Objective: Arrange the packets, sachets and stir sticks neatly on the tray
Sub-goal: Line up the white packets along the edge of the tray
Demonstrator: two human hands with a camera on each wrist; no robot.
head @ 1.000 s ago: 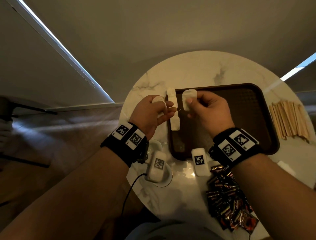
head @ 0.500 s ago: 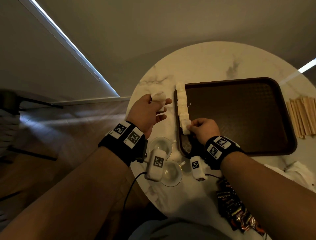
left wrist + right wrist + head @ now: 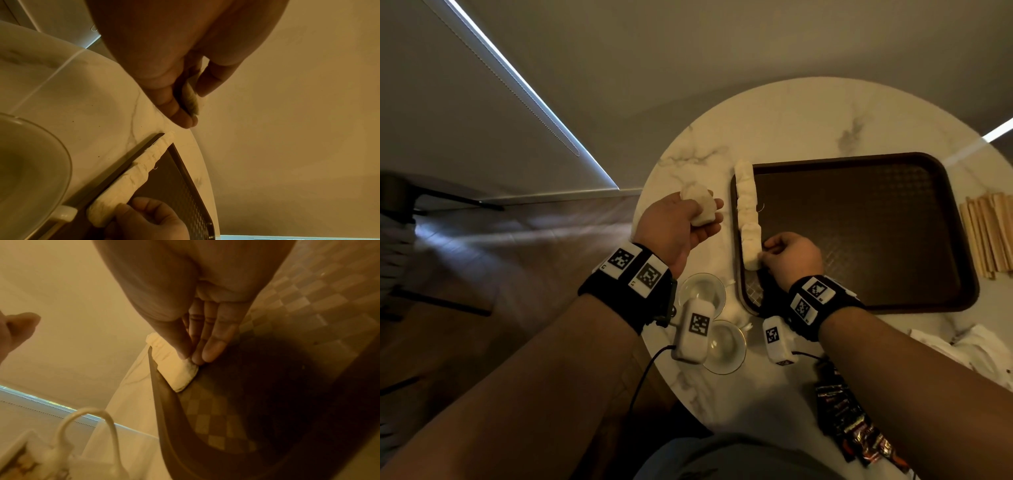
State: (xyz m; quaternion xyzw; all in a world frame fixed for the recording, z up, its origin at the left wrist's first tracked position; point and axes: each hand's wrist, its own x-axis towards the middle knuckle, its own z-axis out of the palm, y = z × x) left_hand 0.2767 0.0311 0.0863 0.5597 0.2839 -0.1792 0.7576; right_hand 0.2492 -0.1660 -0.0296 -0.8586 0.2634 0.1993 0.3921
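Sachets (image 3: 747,209) lie in a row along the tray's (image 3: 859,233) left rim, on the round table (image 3: 808,113). I see my right hand (image 3: 792,255) pinching the nearest one at its corner. My left hand (image 3: 681,226), off to the tray's left, grips a bunch (image 3: 700,207) of them. Sticks (image 3: 988,233) sit right of the tray, packets (image 3: 856,425) near me
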